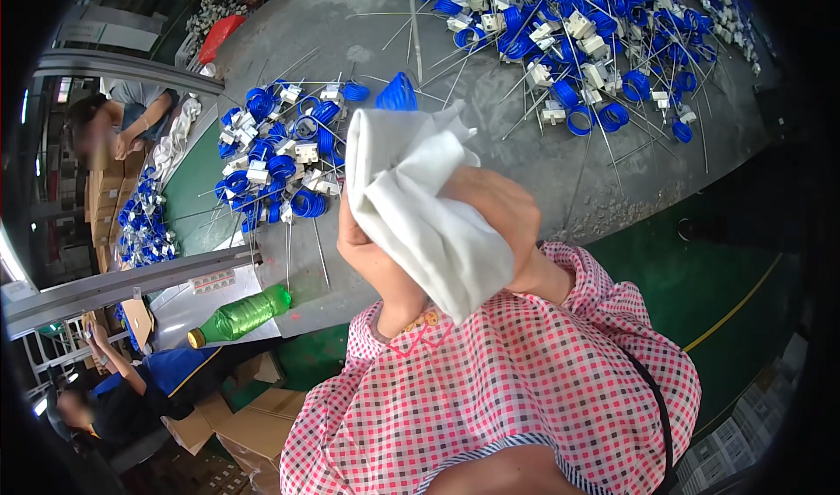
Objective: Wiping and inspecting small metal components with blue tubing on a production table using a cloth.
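Note:
A crumpled white cloth point(429, 215) is bunched up in front of me, above the near edge of the grey worktable. My left hand point(367, 254) is closed round its left side, and my right hand point(500, 211) grips it from the right. Folds of fabric cover most of my fingers. Just past the cloth's far end a blue piece point(398, 93) shows; whether it touches the cloth I cannot tell. To the left lies a heap of blue coiled parts point(280, 158) with white connector blocks and thin metal rods.
A larger heap of the same coiled parts point(582, 45) spreads at the far right. A green plastic bottle point(245, 314) lies on its side at the left table edge. Cardboard boxes point(254, 425) stand below. Two other people work at the left, one by more coiled parts point(146, 224).

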Motion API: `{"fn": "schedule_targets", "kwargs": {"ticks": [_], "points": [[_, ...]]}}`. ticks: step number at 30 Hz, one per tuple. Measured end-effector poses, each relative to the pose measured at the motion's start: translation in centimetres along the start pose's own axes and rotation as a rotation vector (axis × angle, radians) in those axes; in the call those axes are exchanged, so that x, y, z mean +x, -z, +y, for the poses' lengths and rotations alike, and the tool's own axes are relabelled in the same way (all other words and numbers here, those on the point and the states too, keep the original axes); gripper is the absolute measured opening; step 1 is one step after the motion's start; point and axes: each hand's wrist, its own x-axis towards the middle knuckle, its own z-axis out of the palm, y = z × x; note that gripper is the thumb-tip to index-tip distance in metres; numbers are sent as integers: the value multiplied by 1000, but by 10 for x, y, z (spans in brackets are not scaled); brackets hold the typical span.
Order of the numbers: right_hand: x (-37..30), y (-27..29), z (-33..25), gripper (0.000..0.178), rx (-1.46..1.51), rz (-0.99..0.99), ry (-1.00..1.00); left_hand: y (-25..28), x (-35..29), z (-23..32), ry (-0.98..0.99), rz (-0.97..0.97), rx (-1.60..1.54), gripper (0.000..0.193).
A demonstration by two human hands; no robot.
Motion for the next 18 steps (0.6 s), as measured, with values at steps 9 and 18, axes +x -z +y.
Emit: {"fn": "schedule_targets", "kwargs": {"ticks": [9,18], "points": [[-2,23,17,37,905,735,-810,14,24,-26,-118,-157,-75,49],[-12,17,12,42,219,311,-307,8,10,-30,-142,-263,-153,55]]}}
